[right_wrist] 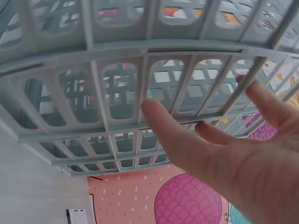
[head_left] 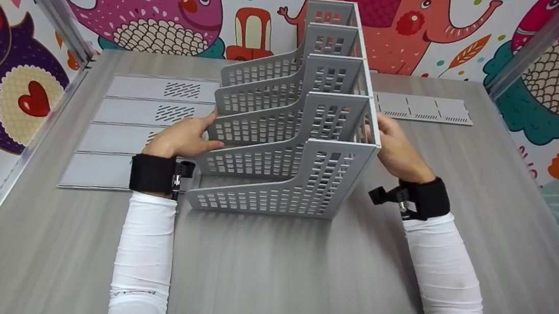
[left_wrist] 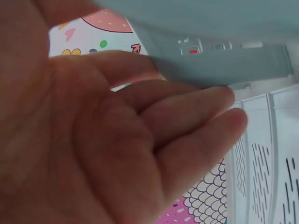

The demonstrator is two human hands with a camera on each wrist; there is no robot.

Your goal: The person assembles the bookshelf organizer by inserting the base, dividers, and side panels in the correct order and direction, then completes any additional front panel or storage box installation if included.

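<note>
A grey plastic file rack [head_left: 253, 162], with several compartments between perforated dividers, stands in the middle of the table, its low side to the left. At that low side, my left hand [head_left: 184, 135] grips the rack near the divider edges, thumb toward me. In the left wrist view, several fingers [left_wrist: 187, 116] of that hand extend below a grey panel. My right hand [head_left: 401, 148] holds the tall slatted back from the right. Its fingertips [right_wrist: 156, 112] meet the slats in the right wrist view. The rack hides part of both hands in the head view.
A flat grey panel [head_left: 107, 138] with slotted patches lies left of the rack, partly behind my left hand. A narrower slotted grey strip [head_left: 422, 109] lies at the back right. Cartoon-printed walls [head_left: 253, 0] and metal posts [head_left: 48, 1] border the table.
</note>
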